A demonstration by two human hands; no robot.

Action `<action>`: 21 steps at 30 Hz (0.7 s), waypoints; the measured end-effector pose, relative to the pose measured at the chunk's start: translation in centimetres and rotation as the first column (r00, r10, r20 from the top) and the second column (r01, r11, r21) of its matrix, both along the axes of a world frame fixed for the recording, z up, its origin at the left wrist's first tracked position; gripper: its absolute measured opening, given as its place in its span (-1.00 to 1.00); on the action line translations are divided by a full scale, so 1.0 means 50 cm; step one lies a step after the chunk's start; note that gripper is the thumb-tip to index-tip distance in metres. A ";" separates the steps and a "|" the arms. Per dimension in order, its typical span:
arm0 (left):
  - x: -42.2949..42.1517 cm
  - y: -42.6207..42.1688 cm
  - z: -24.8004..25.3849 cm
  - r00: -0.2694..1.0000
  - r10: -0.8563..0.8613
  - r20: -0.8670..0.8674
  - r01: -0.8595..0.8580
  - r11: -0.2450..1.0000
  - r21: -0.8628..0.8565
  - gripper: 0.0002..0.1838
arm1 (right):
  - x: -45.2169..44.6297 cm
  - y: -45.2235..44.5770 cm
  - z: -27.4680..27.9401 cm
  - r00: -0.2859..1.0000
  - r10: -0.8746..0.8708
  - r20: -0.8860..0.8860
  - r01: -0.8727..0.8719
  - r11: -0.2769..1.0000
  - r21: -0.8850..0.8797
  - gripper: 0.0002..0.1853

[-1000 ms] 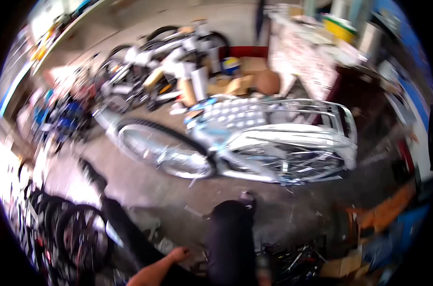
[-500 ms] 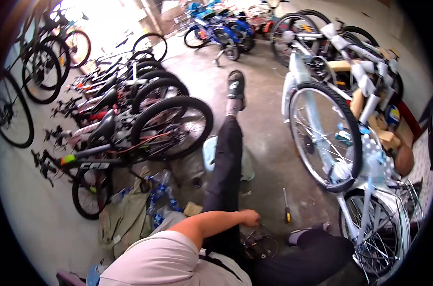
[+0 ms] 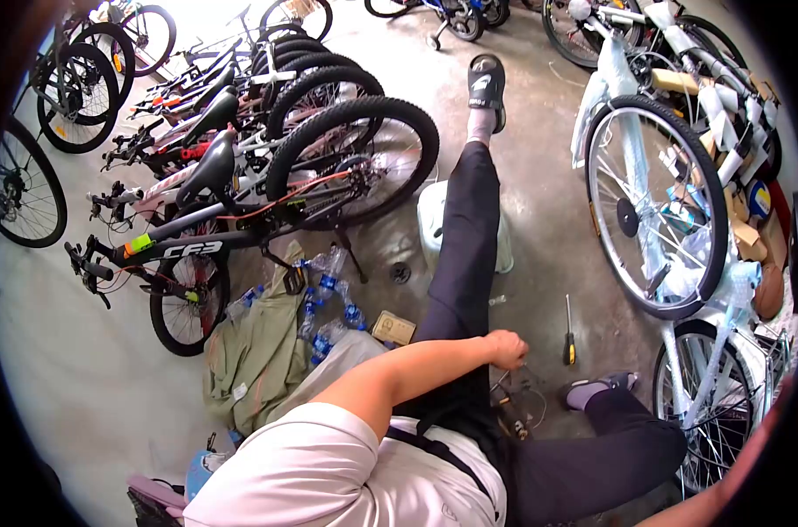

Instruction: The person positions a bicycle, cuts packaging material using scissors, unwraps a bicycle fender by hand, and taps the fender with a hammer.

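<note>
My left hand is closed in a fist above the floor, beside my outstretched leg. What it holds, if anything, is hidden. Just below it are a thin looped cable and some small metal parts, too small to name. A screwdriver with a yellow and black handle lies on the floor to the right of that hand. At the lower right edge my right hand shows as a smear, close to the lower wheel of a partly wrapped bicycle; its fingers cannot be made out.
Several bicycles stand in a row on the left. A white plastic stool is under my outstretched leg. Plastic bottles, a small cardboard box and a green cloth lie nearby. Wrapped frames lean at the right wall.
The view has shifted, so the bicycles and floor sit higher in it. My right forearm has come into view at the lower right. My left hand stays closed near the cable.
</note>
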State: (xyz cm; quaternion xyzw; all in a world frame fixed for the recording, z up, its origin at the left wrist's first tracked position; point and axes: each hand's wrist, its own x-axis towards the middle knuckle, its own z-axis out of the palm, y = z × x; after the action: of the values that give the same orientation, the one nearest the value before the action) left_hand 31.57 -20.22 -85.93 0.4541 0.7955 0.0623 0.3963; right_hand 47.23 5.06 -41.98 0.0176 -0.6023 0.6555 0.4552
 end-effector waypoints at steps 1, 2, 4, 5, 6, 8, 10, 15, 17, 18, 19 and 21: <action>0.000 0.002 0.003 1.000 0.019 0.017 -0.019 1.000 -0.009 -0.64 | -0.030 -0.025 0.017 0.997 0.071 0.006 -0.071 0.997 0.032 -0.62; 0.000 0.002 -0.004 0.999 0.036 0.024 -0.036 0.999 -0.005 -0.64 | -0.065 -0.052 0.027 0.990 0.137 0.026 -0.139 0.989 0.052 -0.62; 0.001 0.001 -0.010 0.998 0.058 0.035 -0.058 0.998 -0.002 -0.64 | -0.131 -0.099 0.031 0.969 0.235 0.078 -0.240 0.968 0.076 -0.61; 0.001 0.002 -0.008 0.998 0.061 0.035 -0.061 0.998 0.002 -0.64 | -0.163 -0.122 0.030 0.957 0.269 0.104 -0.278 0.957 0.083 -0.61; -0.002 0.005 -0.005 0.997 0.063 0.034 -0.063 0.998 0.006 -0.64 | -0.194 -0.144 0.024 0.945 0.300 0.132 -0.313 0.945 0.090 -0.61; -0.007 0.010 -0.002 0.997 0.063 0.043 -0.062 0.998 -0.008 -0.63 | -0.256 -0.184 0.009 0.919 0.343 0.194 -0.365 0.926 0.093 -0.61; -0.004 0.008 -0.015 0.997 0.061 0.056 -0.060 0.998 -0.020 -0.61 | -0.315 -0.221 -0.006 0.894 0.378 0.239 -0.407 0.910 0.084 -0.60; -0.006 0.013 -0.020 0.999 0.032 0.024 -0.032 0.999 -0.022 -0.64 | -0.422 -0.285 -0.048 0.855 0.405 0.323 -0.456 0.884 0.098 -0.59; -0.001 0.012 -0.012 1.000 0.008 0.015 -0.007 1.000 -0.025 -0.65 | -0.451 -0.298 -0.060 0.845 0.406 0.348 -0.463 0.881 0.099 -0.58; -0.004 0.007 -0.012 0.998 0.014 0.065 -0.014 1.000 -0.005 -0.65 | -0.465 -0.302 -0.064 0.844 0.400 0.357 -0.460 0.882 0.099 -0.58; -0.006 0.008 0.003 0.998 0.019 0.062 -0.017 0.999 -0.032 -0.62 | -0.477 -0.302 -0.066 0.848 0.391 0.359 -0.452 0.886 0.103 -0.58; -0.007 0.008 0.007 0.996 0.047 0.079 -0.046 0.999 -0.026 -0.61 | -0.493 -0.302 -0.074 0.853 0.372 0.367 -0.441 0.889 0.125 -0.57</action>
State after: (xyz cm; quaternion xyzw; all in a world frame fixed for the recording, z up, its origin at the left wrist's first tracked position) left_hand 31.24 -19.83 -85.57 0.4279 0.7902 0.0800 0.4314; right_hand 22.58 -10.03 -45.68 0.0809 -0.7169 0.6651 0.1930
